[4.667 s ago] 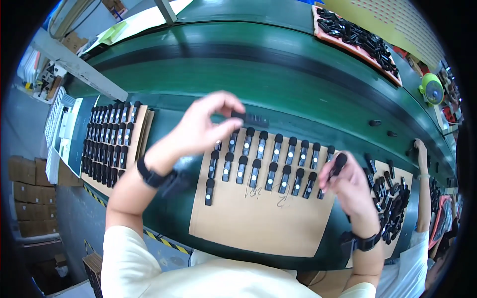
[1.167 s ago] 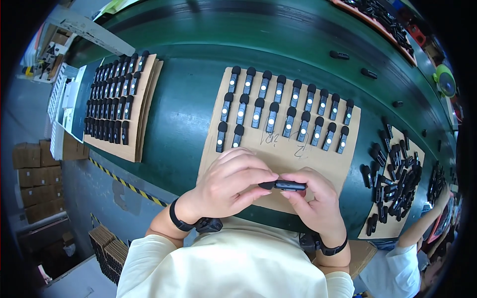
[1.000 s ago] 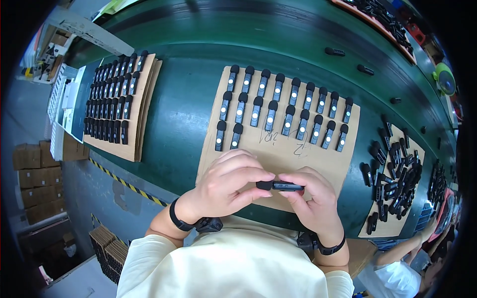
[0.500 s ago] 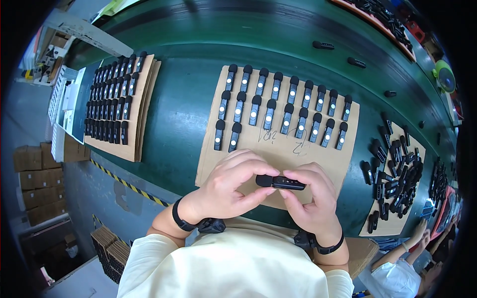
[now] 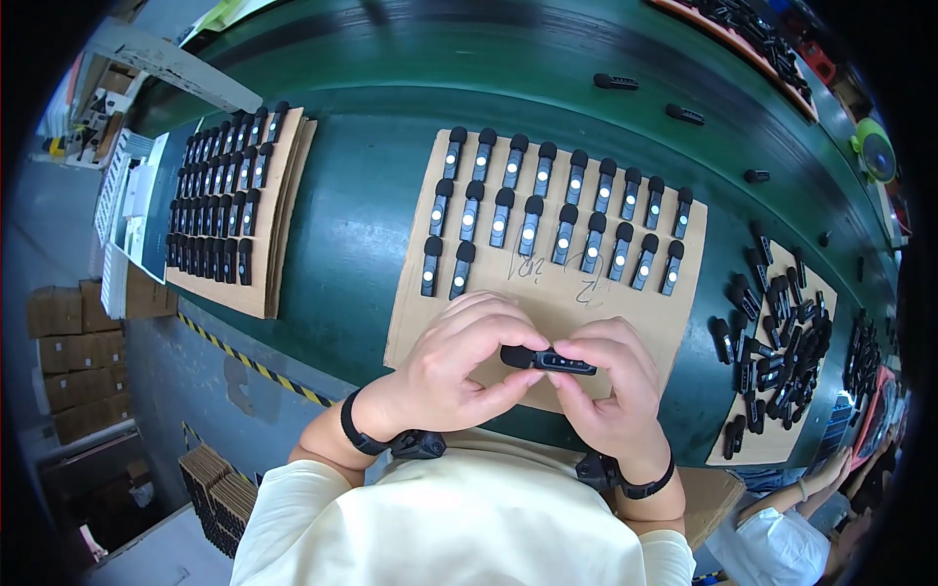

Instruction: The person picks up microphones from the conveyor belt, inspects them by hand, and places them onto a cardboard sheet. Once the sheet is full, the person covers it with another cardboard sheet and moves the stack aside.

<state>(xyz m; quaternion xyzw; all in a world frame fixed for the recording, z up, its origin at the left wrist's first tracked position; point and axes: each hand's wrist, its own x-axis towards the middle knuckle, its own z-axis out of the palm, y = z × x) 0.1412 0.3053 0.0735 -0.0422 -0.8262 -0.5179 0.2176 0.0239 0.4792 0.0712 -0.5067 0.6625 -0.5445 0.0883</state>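
Between my two hands lies a small black clip-on microphone [image 5: 576,365] with a rounded foam windscreen at its left end. My left hand [image 5: 464,356] pinches it near the foam with thumb and forefinger. My right hand [image 5: 614,376] grips the body just beside the left fingertips. Beneath my hands is a cardboard sheet [image 5: 625,311], partly covered by them. Rows of similar microphones [image 5: 532,227] stand on it, foam ends away from me, most with a pale round spot lit on the body.
At left, a stack of cardboard sheets [image 5: 281,234] bears rows of microphones. A jumbled pile of microphones [image 5: 782,342] lies on cardboard at right. Along the far side, a green conveyor belt [image 5: 469,68] carries a few loose ones. A co-worker's arm [image 5: 782,503] shows at lower right.
The loose microphones on the belt have shifted left. My hands keep their grip and the held microphone has moved very slightly left. The co-worker's hands at lower right have moved.
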